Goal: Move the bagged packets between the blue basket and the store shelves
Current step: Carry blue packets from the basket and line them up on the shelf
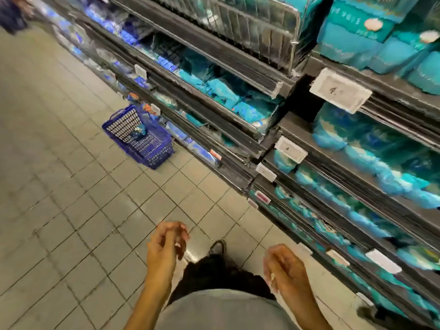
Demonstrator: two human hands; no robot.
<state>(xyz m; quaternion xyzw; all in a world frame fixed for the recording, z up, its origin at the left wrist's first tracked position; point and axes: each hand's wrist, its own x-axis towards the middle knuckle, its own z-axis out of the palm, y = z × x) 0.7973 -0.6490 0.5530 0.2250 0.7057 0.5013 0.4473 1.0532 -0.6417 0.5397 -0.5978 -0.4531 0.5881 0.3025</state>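
A blue plastic basket stands on the tiled floor against the foot of the shelves, well ahead of me. One bagged packet lies inside it. The dark store shelves run along the right, stocked with teal bagged packets and more teal bagged packets on the nearer unit. My left hand hangs low in front of me with loosely curled fingers, holding nothing. Beside the nearest shelf my right hand is likewise relaxed and empty. The picture is motion-blurred.
Grey tiled floor stretches away on the left. White price tags stick out from the shelf edges. My foot in a dark shoe is between my hands. A person stands far off at the top left.
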